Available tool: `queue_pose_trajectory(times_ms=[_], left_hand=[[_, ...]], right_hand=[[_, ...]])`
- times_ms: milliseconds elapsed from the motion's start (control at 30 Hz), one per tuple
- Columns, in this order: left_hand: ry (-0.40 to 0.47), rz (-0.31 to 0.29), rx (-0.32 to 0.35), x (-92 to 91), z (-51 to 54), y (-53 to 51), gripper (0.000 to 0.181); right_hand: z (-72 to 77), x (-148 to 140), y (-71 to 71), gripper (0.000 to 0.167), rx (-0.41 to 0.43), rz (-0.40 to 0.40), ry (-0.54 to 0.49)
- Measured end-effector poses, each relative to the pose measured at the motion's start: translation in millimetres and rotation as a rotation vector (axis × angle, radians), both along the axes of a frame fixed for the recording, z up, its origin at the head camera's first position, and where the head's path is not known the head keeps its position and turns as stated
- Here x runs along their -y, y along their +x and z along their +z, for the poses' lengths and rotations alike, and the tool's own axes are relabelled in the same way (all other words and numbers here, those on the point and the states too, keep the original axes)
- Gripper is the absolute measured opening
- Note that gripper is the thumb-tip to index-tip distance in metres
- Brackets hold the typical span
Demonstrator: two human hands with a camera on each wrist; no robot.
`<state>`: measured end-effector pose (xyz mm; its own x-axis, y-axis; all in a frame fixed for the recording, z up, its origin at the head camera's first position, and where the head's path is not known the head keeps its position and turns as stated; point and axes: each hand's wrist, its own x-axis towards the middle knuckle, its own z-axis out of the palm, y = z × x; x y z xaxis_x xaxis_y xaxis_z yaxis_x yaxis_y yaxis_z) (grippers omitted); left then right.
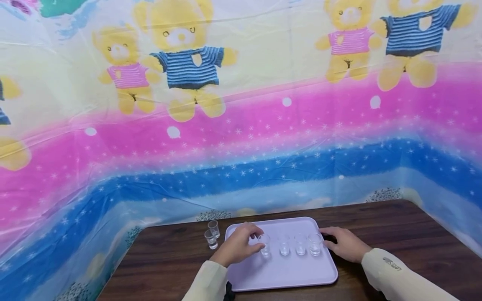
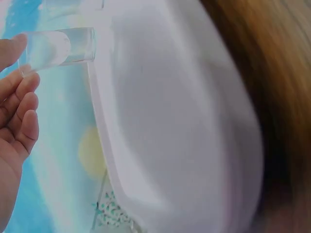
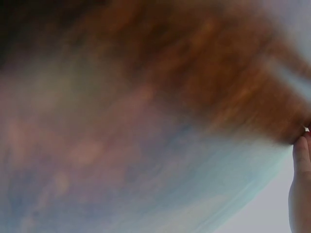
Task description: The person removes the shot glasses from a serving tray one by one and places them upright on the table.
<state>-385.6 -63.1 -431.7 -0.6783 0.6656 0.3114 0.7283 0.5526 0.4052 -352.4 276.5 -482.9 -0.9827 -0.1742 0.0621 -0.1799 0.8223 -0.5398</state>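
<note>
My left hand (image 1: 241, 244) is over the left part of a pale lilac tray (image 1: 278, 276). Its thumb and forefinger pinch a small clear shot glass (image 1: 265, 246) by the rim; in the left wrist view the glass (image 2: 58, 47) has its base toward the tray. To its right, three more shot glasses stand in a row: one (image 1: 284, 247), a second (image 1: 300, 246) and a third (image 1: 315, 246). My right hand (image 1: 346, 243) is at the tray's right edge beside the third glass, thumb and forefinger apart. Whether it touches tray or glass I cannot tell.
Two more shot glasses, one behind (image 1: 214, 229) and one in front (image 1: 211, 239), stand on the dark wooden table (image 1: 158, 259) left of the tray. A hanging cloth printed with bears (image 1: 241, 138) closes off the table's far side.
</note>
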Motion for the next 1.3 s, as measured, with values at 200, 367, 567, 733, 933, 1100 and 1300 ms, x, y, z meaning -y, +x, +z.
queue_pose_trajectory(times_ms=[200, 367, 567, 733, 933, 1100, 1300], left_hand=[[0.003, -0.004, -0.042, 22.0, 10.6, 4.9, 0.024], [0.006, 0.037, -0.031, 42.2, 15.7, 7.3, 0.024], [0.016, 0.063, -0.020, 66.1, 13.9, 8.7, 0.023], [0.069, 0.081, -0.040, 92.6, 11.8, 7.7, 0.020], [0.080, 0.155, -0.039, 122.6, 10.0, 5.2, 0.022], [0.063, 0.217, -0.013, 140.5, 4.9, 3.8, 0.022], [0.046, 0.261, 0.015, 151.1, -5.1, 0.9, 0.020]], right_hand=[[-1.3, 0, -1.3, 0.047, -0.001, 0.007, 0.002], [-2.4, -1, -2.7, 0.049, -0.004, 0.006, 0.015], [-3.1, -1, -2.5, 0.050, 0.000, 0.005, 0.012], [-2.7, -1, -2.6, 0.049, -0.005, 0.008, 0.013], [-2.1, -1, -2.8, 0.049, -0.015, 0.005, 0.029], [-1.6, 0, -1.5, 0.048, -0.011, 0.006, 0.024], [-1.1, 1, -0.7, 0.048, -0.015, 0.006, 0.024]])
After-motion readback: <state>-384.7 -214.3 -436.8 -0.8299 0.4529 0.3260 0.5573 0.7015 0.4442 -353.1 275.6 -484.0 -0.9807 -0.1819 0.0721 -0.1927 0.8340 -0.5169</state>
